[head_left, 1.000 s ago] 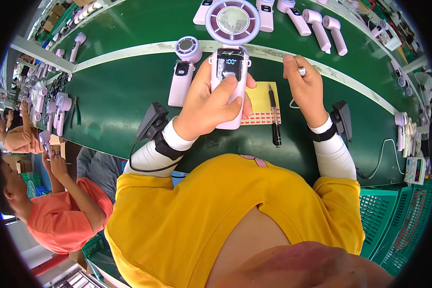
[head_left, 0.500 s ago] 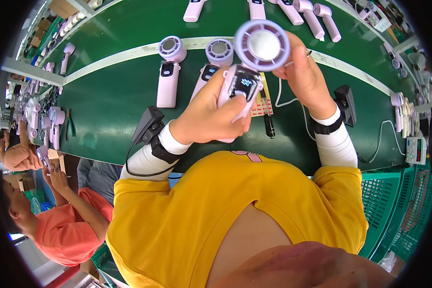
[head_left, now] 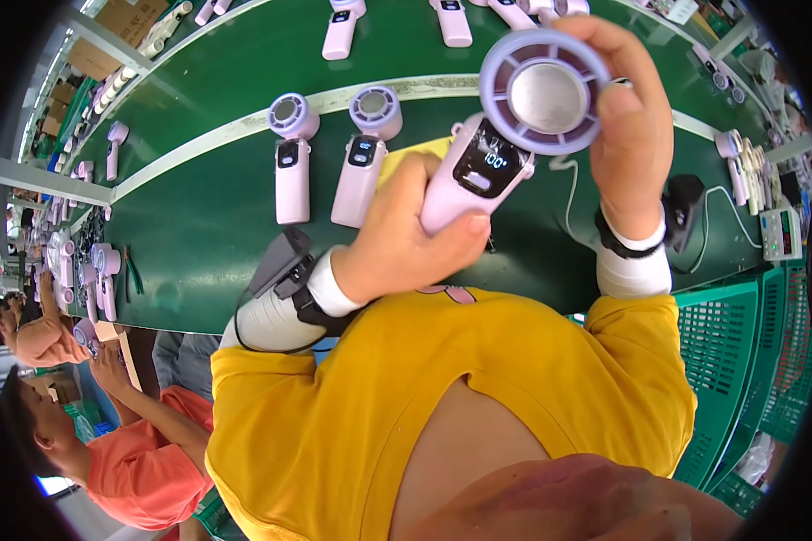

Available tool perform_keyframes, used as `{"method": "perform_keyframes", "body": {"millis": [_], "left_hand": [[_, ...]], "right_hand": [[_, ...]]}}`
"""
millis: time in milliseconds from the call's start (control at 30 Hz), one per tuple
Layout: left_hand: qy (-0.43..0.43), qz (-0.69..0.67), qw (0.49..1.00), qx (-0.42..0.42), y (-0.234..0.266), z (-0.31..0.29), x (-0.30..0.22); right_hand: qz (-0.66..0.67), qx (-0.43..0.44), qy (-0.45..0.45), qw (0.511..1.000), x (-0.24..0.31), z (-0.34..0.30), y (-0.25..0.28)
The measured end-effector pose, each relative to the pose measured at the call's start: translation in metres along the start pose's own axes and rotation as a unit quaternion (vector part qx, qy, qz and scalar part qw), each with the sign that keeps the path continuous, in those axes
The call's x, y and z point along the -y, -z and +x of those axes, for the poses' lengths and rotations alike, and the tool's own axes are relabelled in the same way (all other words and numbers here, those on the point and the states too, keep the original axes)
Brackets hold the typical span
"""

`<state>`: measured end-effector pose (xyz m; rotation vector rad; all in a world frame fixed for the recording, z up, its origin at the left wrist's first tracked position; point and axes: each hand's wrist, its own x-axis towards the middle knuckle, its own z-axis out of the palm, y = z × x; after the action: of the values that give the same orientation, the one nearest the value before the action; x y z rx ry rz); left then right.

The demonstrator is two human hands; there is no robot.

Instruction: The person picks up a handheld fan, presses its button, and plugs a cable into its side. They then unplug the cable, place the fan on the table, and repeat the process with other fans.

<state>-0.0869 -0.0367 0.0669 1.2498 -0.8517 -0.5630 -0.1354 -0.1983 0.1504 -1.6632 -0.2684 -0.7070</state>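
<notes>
My left hand (head_left: 415,230) is wrapped round the handle of a pale purple handheld fan (head_left: 474,180), thumb along its front. The fan's dark screen (head_left: 489,160) is lit, and its round head tilts up to the right. My right hand (head_left: 636,126) holds the head's rim from the right, fingers curled over the far edge. A small metallic tip (head_left: 621,83) shows between its fingers; the rest is hidden. Just left of my hands, two similar fans, a nearer one (head_left: 356,162) and a farther one (head_left: 291,167), lie on the green table (head_left: 198,225).
More fans (head_left: 343,32) lie beyond the white strip (head_left: 216,135). Pliers (head_left: 132,270) rest at the left. A white cable (head_left: 568,203) runs beside my right wrist. Green baskets (head_left: 717,361) stand at the right, near a small meter box (head_left: 779,234). A co-worker in orange (head_left: 149,460) sits at the left.
The fan in my hands has moved right and tilted more, and its screen display has changed. My right hand has shifted right and now grips the rim. The view has turned slightly.
</notes>
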Motion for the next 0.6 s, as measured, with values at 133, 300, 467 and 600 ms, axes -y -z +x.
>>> {"method": "perform_keyframes", "body": {"millis": [133, 300, 467, 600], "left_hand": [[-0.323, 0.327, 0.888, -0.017, 0.010, 0.020, -0.003], [-0.372, 0.426, 0.821, 0.077, 0.013, 0.039, -0.013], [-0.073, 0.035, 0.996, 0.043, -0.005, 0.023, 0.016], [0.068, -0.198, 0.969, 0.134, -0.006, 0.021, -0.042]], "right_hand": [[0.259, -0.108, -0.058, 0.958, -0.008, -0.002, -0.012], [0.296, -0.038, -0.173, 0.939, -0.019, -0.006, 0.001], [-0.157, -0.052, 0.176, 0.970, 0.001, -0.012, 0.013], [0.089, 0.070, 0.485, 0.867, -0.062, 0.039, 0.011]]}}
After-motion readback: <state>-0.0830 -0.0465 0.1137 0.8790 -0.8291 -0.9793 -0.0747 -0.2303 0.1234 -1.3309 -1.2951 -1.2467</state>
